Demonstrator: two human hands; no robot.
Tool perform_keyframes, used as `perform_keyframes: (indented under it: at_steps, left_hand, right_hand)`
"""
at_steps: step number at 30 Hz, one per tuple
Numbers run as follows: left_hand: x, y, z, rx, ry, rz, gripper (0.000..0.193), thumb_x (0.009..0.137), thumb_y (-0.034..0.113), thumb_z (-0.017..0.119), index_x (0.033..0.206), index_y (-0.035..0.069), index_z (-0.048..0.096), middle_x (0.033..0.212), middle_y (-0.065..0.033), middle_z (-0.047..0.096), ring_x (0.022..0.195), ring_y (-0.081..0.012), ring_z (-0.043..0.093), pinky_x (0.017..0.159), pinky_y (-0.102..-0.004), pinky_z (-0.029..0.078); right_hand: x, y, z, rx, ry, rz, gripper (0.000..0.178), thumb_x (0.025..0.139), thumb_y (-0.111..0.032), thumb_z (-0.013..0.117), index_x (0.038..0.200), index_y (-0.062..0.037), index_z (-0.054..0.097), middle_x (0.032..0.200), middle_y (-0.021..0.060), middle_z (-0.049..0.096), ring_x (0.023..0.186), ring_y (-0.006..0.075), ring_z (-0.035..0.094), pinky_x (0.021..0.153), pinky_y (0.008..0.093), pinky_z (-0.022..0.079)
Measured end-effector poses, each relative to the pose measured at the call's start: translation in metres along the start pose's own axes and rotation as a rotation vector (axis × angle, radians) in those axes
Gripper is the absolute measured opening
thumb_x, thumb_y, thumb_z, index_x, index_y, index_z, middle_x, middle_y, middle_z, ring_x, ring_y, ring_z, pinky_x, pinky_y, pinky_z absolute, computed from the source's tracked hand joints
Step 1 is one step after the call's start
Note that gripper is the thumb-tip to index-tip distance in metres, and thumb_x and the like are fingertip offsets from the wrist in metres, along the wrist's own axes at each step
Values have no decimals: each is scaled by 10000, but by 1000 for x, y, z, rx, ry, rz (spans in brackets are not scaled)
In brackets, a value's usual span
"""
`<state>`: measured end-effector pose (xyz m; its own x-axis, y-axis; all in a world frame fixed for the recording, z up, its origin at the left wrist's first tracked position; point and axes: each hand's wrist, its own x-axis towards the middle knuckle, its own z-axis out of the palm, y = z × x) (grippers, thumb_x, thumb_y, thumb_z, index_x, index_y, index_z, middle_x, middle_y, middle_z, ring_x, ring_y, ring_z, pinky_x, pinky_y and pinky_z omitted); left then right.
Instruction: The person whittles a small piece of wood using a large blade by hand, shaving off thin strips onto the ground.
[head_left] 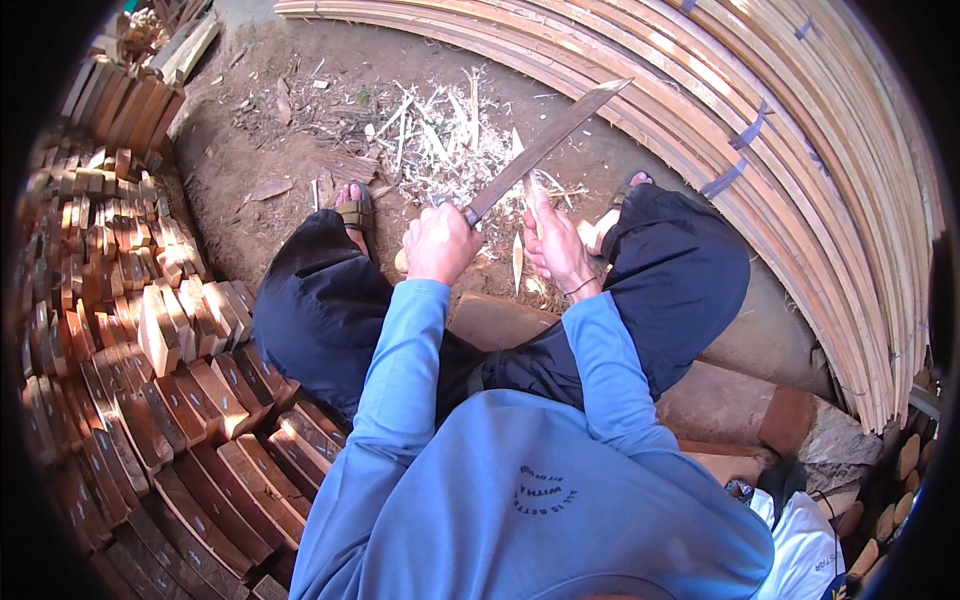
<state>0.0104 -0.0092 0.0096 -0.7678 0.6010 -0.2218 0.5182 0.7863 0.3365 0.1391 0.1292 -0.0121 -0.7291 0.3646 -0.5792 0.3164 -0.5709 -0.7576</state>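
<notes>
My left hand [441, 246] is closed round the handle of a machete [548, 140]. Its long dark blade slants up and away to the right, past my right hand. My right hand [556, 248] grips a slim pale wooden stick [530, 186] that stands against the blade's near side. The fingers hide the stick's lower part. Beyond the blade a pale wood tip shows, but I cannot tell if it belongs to this stick. Between and below my hands, a narrow pointed sliver of wood [518, 264] appears near the ground.
A heap of pale shavings [440, 135] lies on the dirt floor ahead of my feet. Long bundled wooden strips [760, 110] curve along the right. Stacked reddish wood blocks [190, 400] fill the left. A white bag [805, 540] sits at the lower right.
</notes>
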Motion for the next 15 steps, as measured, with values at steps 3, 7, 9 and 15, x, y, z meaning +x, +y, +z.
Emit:
perform_keyframes:
  at_steps: [3, 7, 9, 15]
  left_hand:
    - [14, -3, 10, 0, 41, -36, 316, 800, 270, 693, 974, 7, 679, 991, -253, 685, 940, -453, 661, 851, -540, 515]
    - [27, 2, 0, -7, 34, -83, 356, 789, 265, 700, 1021, -5, 694, 1039, -265, 686, 1004, -458, 655, 889, -530, 513]
    - [28, 3, -2, -41, 19, -101, 356, 779, 264, 712, 1003, -12, 700, 1035, -272, 688, 995, -453, 661, 900, -524, 514]
    - [43, -3, 8, -70, 32, -160, 335, 834, 269, 694, 991, -24, 733, 1034, -278, 706, 988, -435, 693, 884, -510, 541]
  right_hand:
    - [-1, -1, 5, -37, 16, 15, 496, 1094, -520, 332, 859, -106, 471, 573, -56, 381, 405, 48, 312, 342, 243, 251]
    - [5, 8, 6, -61, -29, 26, 478, 1096, -493, 352, 854, -105, 492, 576, -55, 404, 423, 57, 337, 367, 251, 268]
    - [1, 7, 2, -66, -41, 3, 477, 1097, -480, 355, 847, -103, 505, 575, -52, 421, 431, 62, 359, 380, 255, 281]
    - [9, 12, 4, -491, 122, -89, 569, 1080, -479, 370, 805, -29, 583, 571, 42, 551, 534, 188, 559, 579, 388, 448]
